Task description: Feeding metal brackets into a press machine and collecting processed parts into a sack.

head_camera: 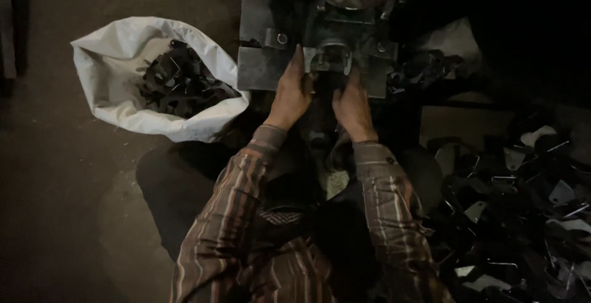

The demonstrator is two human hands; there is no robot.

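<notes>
We see the sack (123, 50) of metal parts (178, 84) left of the press (320, 38); loose parts pile (523, 217) on floor right; both hands at press's near edge.

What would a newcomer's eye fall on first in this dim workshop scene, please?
Probably the white sack at upper left, bright against the dark floor and holding dark metal pieces. Next, the left hand and right hand at top centre, resting side by side at the front edge of a grey metal press fixture. At lower right lies a heap of flat metal blanks, some glinting.
</notes>
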